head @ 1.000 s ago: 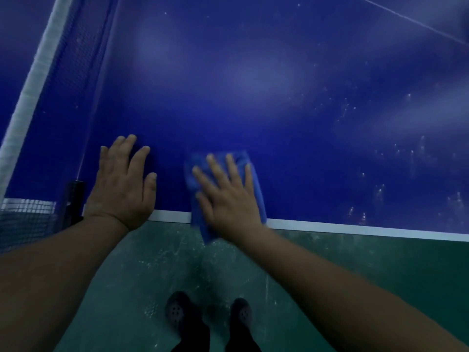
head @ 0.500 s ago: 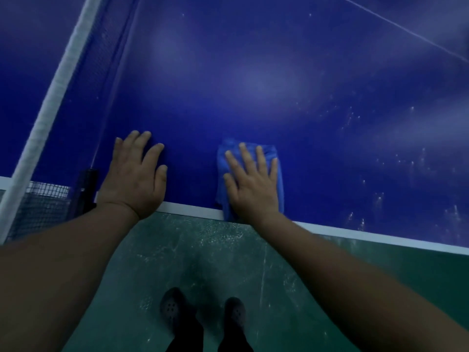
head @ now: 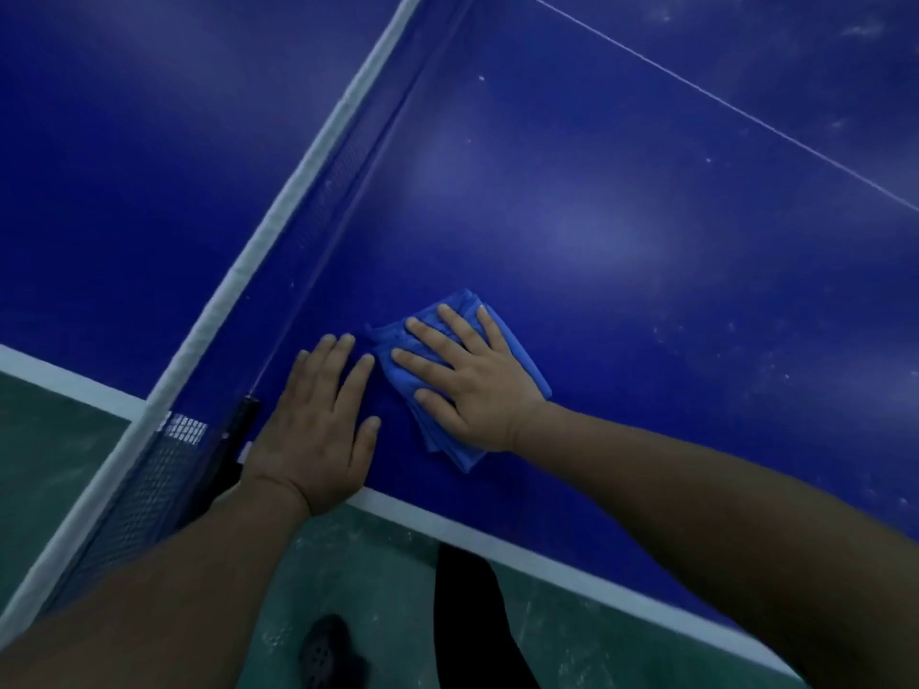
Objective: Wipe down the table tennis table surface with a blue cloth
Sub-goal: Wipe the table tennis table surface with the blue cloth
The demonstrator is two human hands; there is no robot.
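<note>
Right hand (head: 477, 385), fingers spread flat, presses folded cloth (head: 522, 363) onto table (head: 646, 290), inside near white edge. Left hand (head: 318, 430) at cloth's 9 o'clock, flat, fingers straight, resting on table beside net (head: 278, 211). Shoe (head: 323, 653) on floor (head: 59, 440), 6 o'clock.

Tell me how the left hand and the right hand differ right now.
The right hand presses flat on the folded cloth; the left hand rests on the bare table. The left hand sits at the table's white edge beside the net; the right hand lies farther in. Both lie palm down with straight fingers.
</note>
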